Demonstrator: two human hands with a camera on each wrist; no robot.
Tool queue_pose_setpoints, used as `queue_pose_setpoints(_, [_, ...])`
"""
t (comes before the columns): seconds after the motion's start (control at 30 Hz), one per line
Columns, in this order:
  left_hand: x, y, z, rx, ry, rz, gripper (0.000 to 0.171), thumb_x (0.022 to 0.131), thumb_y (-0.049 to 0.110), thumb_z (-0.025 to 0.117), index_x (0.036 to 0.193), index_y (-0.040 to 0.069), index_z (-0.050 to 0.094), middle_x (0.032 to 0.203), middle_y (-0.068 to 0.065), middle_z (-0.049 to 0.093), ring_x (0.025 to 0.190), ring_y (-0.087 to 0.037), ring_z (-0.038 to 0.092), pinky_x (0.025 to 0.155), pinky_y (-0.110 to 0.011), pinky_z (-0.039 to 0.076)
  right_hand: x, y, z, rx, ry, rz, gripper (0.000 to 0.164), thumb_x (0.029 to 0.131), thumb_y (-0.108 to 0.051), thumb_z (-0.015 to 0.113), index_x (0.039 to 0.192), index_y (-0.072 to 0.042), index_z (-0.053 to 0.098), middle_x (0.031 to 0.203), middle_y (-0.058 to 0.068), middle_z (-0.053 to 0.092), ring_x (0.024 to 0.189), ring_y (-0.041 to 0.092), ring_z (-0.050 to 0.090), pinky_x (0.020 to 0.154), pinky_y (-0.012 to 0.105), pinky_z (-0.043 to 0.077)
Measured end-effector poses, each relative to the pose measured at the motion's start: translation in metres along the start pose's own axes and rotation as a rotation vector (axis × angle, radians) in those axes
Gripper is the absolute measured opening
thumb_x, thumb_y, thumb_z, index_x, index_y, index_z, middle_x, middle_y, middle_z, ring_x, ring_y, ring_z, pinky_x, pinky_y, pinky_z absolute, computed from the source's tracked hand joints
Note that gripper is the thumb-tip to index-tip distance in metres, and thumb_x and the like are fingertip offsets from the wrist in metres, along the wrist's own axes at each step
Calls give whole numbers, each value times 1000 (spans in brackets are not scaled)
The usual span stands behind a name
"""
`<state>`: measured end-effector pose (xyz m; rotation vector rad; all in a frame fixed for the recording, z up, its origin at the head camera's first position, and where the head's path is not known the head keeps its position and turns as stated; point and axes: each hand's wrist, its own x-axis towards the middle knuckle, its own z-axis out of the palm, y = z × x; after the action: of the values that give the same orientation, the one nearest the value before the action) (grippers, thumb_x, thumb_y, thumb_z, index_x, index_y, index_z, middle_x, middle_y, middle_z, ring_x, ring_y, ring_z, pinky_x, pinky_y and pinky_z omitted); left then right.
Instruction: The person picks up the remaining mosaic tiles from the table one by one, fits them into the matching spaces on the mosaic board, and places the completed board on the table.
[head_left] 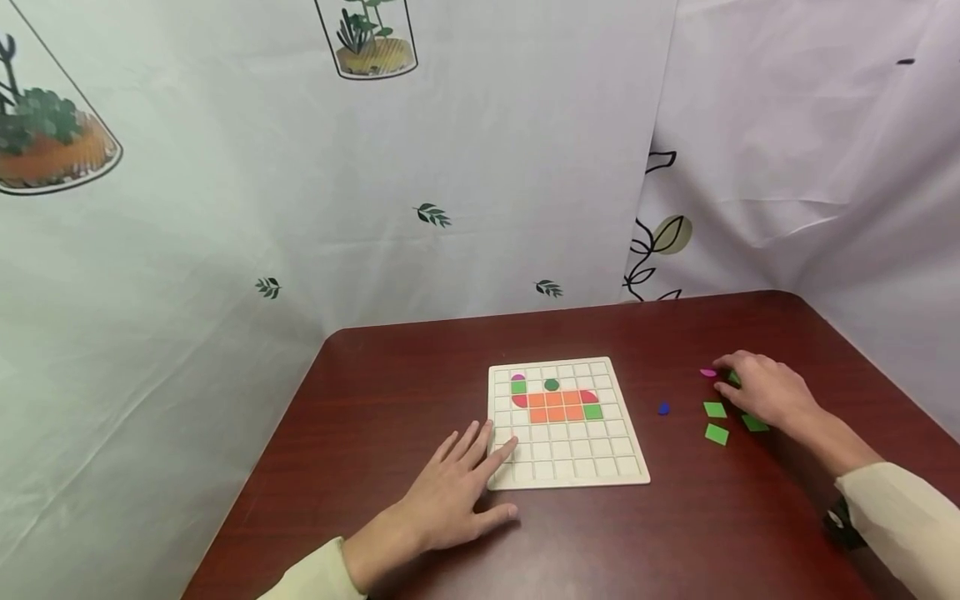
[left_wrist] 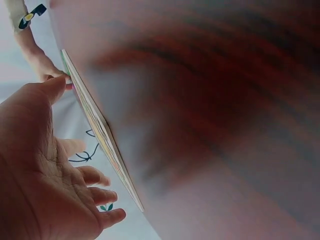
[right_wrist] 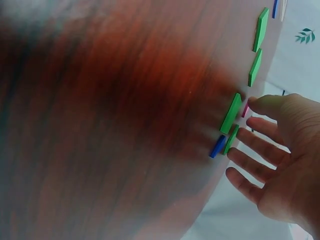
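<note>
A white gridded board (head_left: pixel 564 454) lies on the table, bearing an inlaid pattern of orange squares (head_left: pixel 555 407) with green, red and magenta pieces around them. My left hand (head_left: pixel 450 492) is spread at its lower left corner, index finger over the edge squares. The right hand (head_left: pixel 768 387) hovers low over loose pieces at the right, fingers apart and loosely bent. Just beyond its fingertips lies a magenta piece (head_left: pixel 708 373). Green squares (head_left: pixel 715 409) lie beside and under that hand; in the right wrist view a blue piece (right_wrist: pixel 217 146) shows near its fingers.
Between the board and the loose pieces lies a small blue piece (head_left: pixel 663 408). The dark red-brown table (head_left: pixel 360 417) ends at a printed white cloth (head_left: pixel 487 167) behind it. A dark band (head_left: pixel 842 523) sits around the right wrist.
</note>
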<state>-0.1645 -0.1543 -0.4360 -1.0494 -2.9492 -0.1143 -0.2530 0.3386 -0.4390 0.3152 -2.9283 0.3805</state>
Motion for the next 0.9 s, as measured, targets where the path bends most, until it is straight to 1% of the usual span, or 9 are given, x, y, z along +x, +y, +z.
queue_pose_setpoints(0.27, [-2, 3, 6, 5, -48, -14, 83, 102, 71, 53, 170, 28, 31, 174, -18, 24, 159, -45, 23, 125, -59, 24, 2, 2, 7, 11, 35, -9, 34, 93, -12, 80, 120, 8, 72, 119, 31, 66, 98, 46, 67, 74, 63, 55])
queue_pose_setpoints(0.4, [-3, 3, 8, 10, -75, -21, 84, 102, 72, 51, 170, 29, 28, 175, -18, 20, 160, -43, 20, 125, -58, 23, 3, 3, 9, 39, 47, 8, 30, 94, -11, 79, 117, 7, 74, 118, 32, 65, 96, 44, 66, 75, 63, 55])
queue_pose_setpoints(0.53, [-2, 4, 9, 5, -98, -24, 86, 101, 71, 53, 171, 29, 26, 176, -17, 19, 160, -42, 20, 125, -59, 23, 4, 5, 9, 66, 56, 21, 26, 94, -11, 79, 114, 6, 75, 116, 31, 65, 95, 44, 65, 74, 62, 54])
queue_pose_setpoints(0.73, [-2, 5, 9, -22, -129, -29, 87, 102, 71, 54, 171, 29, 24, 176, -17, 18, 160, -40, 21, 125, -60, 24, 6, 6, 9, 89, 65, 32, 24, 94, -14, 80, 111, 3, 78, 115, 31, 65, 96, 43, 64, 71, 61, 54])
queue_pose_setpoints(0.9, [-1, 4, 10, -40, -141, -30, 86, 102, 71, 53, 172, 30, 22, 176, -16, 16, 161, -38, 20, 125, -60, 23, 8, 9, 8, 113, 75, 46, 23, 94, -16, 81, 109, 2, 79, 116, 31, 65, 95, 43, 63, 69, 59, 53])
